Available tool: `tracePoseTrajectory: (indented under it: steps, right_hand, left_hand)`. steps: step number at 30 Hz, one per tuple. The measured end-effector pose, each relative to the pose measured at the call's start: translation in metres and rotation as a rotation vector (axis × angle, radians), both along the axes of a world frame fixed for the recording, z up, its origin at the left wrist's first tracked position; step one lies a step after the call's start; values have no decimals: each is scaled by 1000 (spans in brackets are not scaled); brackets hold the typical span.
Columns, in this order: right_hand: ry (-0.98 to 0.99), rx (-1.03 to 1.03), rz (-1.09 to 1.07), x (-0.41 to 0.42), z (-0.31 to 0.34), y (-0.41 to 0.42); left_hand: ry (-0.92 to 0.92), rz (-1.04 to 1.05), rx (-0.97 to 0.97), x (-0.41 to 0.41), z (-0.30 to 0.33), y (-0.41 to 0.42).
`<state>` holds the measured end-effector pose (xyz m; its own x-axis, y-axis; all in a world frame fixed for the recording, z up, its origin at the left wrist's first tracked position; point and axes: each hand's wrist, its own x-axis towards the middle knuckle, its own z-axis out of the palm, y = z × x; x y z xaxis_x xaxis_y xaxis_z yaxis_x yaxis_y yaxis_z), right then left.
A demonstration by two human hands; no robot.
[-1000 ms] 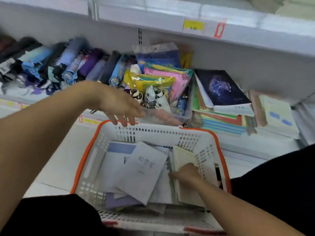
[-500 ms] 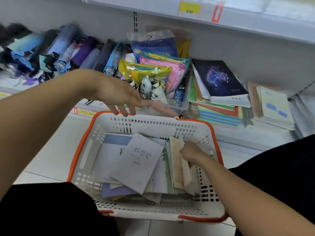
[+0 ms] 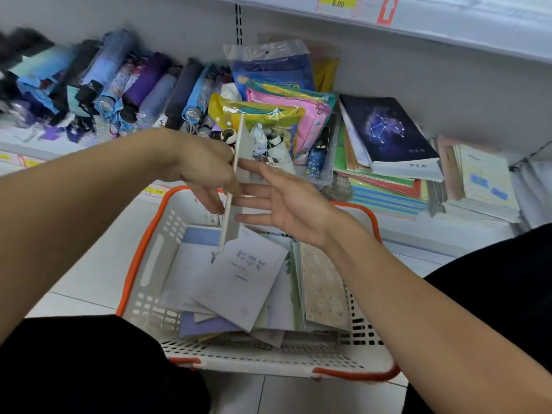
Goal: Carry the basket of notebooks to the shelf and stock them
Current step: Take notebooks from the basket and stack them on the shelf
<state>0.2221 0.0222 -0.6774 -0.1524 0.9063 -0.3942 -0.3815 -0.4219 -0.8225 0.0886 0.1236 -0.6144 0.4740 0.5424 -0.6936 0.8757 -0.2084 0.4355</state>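
I am seeing both forearms bare to beyond the frame, no sleeves, watch or rings showing, and black trousers (image 3: 89, 369) covering the knees on either side.

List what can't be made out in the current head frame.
- Held notebook: edge-on, cover unseen; left hand holds it, right hand flat against it.
- Basket lower notebooks: buried under the top ones.
- Umbrellas far left: blurred.
- Price tag: cut by the top edge.
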Motion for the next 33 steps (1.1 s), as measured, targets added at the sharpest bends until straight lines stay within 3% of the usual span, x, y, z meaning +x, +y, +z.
tracePoseTrajectory:
  steps: [4, 6, 8, 10, 11, 13, 15, 19, 21, 23, 26, 30, 33]
  right_hand:
    - [95, 20, 125, -8, -14, -6]
    - [-46, -10, 25, -7, -26, -3]
    - [-530, -100, -158, 7, -57, -1]
    - [-1119, -269, -40, 27, -94, -14]
    - [-1262, -402, 82, 34, -111, -25]
    - [-1213, -616, 197, 47, -139, -49]
    - [-1008, -733, 133, 53, -149, -63]
    - [-770, -737, 46, 71, -143, -61]
    - [-755, -738, 58, 79, -136, -61]
    - [-900, -713, 108, 80, -122, -59]
    - [-1157, -523, 190, 70, -85, -35]
    - [-1049, -77, -84, 32, -12, 5]
    - [-841, 201, -273, -2, 27, 18]
  left_hand:
    - [-57, 125, 78, -14, -22, 6]
    - [-48, 108, 198, -14, -19, 8]
    - [-17, 53, 314, -12, -9, 8]
    - [-8, 14, 412, -8, 1, 9]
    - [-11, 16, 417, -8, 3, 9]
    - [-1, 22, 421, -9, 6, 10]
    - [5, 8, 431, -8, 7, 11]
    - [-13, 16, 388, -8, 10, 12]
    - [-20, 39, 385, -8, 12, 13]
    - [-35, 50, 375, -7, 14, 13]
    - [-36, 60, 350, -7, 15, 10]
    - [-74, 158, 253, -4, 14, 2]
    - [-279, 330, 117, 3, 16, -2]
